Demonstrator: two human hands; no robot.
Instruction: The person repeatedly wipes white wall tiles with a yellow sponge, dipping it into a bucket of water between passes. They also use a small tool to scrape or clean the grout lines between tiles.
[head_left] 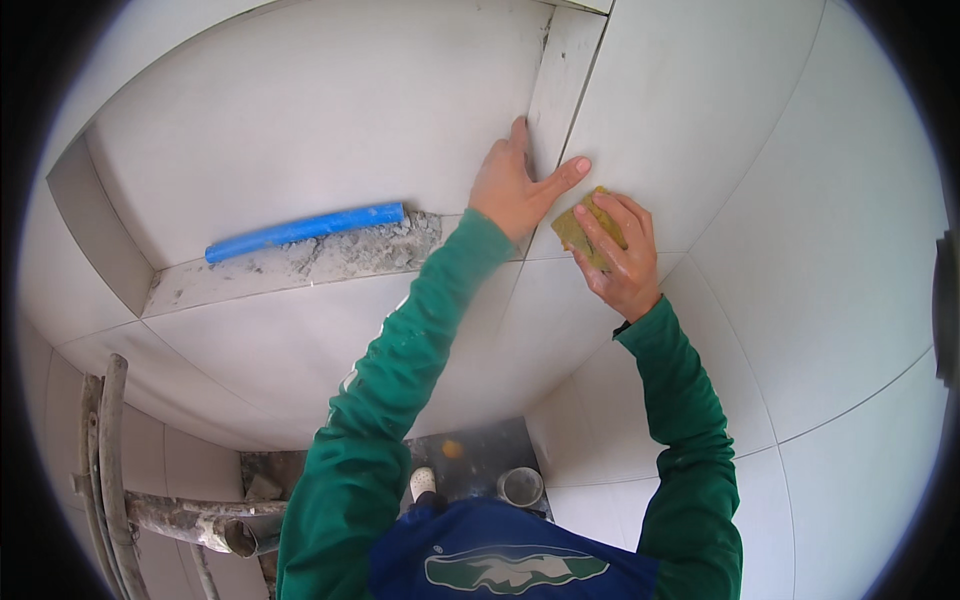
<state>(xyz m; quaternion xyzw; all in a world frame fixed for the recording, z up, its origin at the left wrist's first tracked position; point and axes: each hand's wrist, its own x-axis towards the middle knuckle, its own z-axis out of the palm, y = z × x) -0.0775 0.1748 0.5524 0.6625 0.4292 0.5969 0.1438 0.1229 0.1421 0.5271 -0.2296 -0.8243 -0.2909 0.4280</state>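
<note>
Sponge (pixel 568 232), yellow-green, at the tiled wall (pixel 720 110) right of the niche (pixel 330 110); one edge facing upper left, long axis uncertain beneath the fingers; right hand (pixel 625 265), fingers curled, gripping it; left hand (pixel 508 190), fingers spread, unclenched, at the niche's right edge; blue shirt front (pixel 450 530), green-and-white emblem (pixel 515 570).

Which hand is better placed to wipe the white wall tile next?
Right hand, probably: it holds the yellow, blocky sponge by that tile; the left hand, at the white niche, shows none.
</note>
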